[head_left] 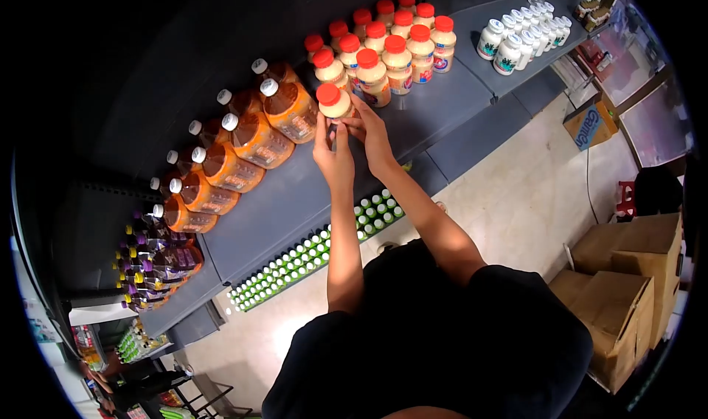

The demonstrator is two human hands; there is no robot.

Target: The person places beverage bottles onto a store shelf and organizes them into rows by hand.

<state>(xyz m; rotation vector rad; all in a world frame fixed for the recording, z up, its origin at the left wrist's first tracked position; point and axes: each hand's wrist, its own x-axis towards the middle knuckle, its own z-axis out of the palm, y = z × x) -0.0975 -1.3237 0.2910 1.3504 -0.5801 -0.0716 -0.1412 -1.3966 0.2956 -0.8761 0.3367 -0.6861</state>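
Note:
A cream-coloured drink bottle with a red cap [335, 103] is between my two hands, at the near left end of a group of matching bottles. My left hand [334, 153] grips it from the left and below, fingers closed round it. On its right side, my right hand [369, 130] has its fingers on the same bottle; the label is partly hidden by them. Several red-capped bottles [372, 80] stand upright in rows just behind. Large orange drink bottles with white caps [293, 111] stand close to the left of my left hand.
The grey shelf [276, 216] runs diagonally across the view. White bottles [507, 54] stand at its right end, purple drink bottles [173, 262] at its left. Below are green bottles with white caps [295, 260]. Cardboard boxes [612, 308] and a Garden carton [590, 124] sit on the floor.

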